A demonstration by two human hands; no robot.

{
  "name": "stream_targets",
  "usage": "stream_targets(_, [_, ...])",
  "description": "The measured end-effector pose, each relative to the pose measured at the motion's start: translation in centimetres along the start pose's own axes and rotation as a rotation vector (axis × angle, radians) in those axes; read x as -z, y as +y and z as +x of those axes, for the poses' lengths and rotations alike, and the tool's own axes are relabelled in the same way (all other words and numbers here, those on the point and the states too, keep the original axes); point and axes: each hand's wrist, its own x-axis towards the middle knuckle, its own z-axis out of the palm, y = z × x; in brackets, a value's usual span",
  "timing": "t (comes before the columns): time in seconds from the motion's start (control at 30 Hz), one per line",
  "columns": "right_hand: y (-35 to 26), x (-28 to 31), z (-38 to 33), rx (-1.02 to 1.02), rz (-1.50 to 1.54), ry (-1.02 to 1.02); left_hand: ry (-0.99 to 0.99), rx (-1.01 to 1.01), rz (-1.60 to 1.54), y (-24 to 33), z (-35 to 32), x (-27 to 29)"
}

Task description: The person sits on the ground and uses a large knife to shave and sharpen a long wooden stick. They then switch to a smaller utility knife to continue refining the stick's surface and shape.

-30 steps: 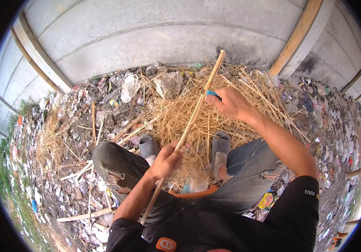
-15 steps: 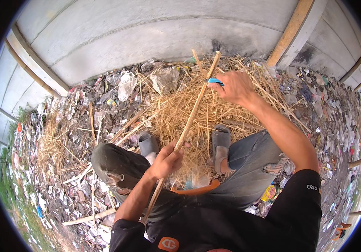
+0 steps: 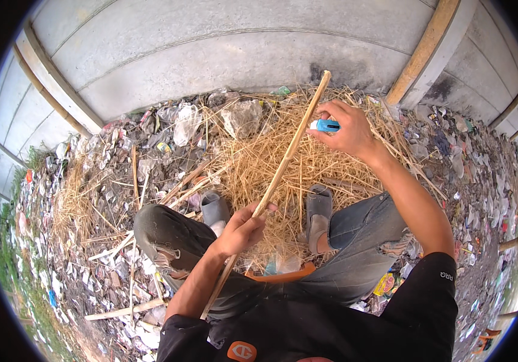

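A long, pale bamboo strip (image 3: 289, 158) runs slantwise from beside my lap toward the wall, its far end raised. My left hand (image 3: 242, 231) is wrapped round it between my knees. In my right hand (image 3: 350, 128) is a small blue-handled cutter (image 3: 326, 125), gripped just right of the strip's upper part and apart from it. The cutter's blade does not show clearly. Beneath the strip, a heap of thin yellow shavings (image 3: 244, 172) spreads in front of my feet.
A grey panel wall (image 3: 241, 60) with upright posts (image 3: 422, 54) stands ahead. Litter (image 3: 108, 199) covers the ground around me, with a stone-like lump (image 3: 241, 117) near the wall. Loose strips (image 3: 125, 311) lie at left. Something orange (image 3: 283, 275) shows between my thighs.
My right hand with the cutter has come off the strip, turning and shifting slightly to the right. The strip's far end has swung a little right; my left hand keeps its hold.
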Motion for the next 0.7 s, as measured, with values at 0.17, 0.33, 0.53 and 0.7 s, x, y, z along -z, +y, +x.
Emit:
stream_targets(0.17, [-0.4,0.1,0.9,0.090,-0.045,0.005,0.014,-0.001,0.058,0.0,-0.3,0.0])
stream_targets(0.33, [0.1,0.2,1.1,0.089,0.001,-0.049,0.035,0.010,0.177,-0.4,-0.4,-0.1])
stream_targets(0.53, [0.9,-0.4,0.4,-0.098,0.159,-0.153,0.005,0.035,0.240,-0.5,-0.5,0.0])
stream_targets(0.7, [2.5,-1.0,0.3,-0.279,0.510,-0.009,-0.004,0.053,0.313,0.0,-0.3,-0.8])
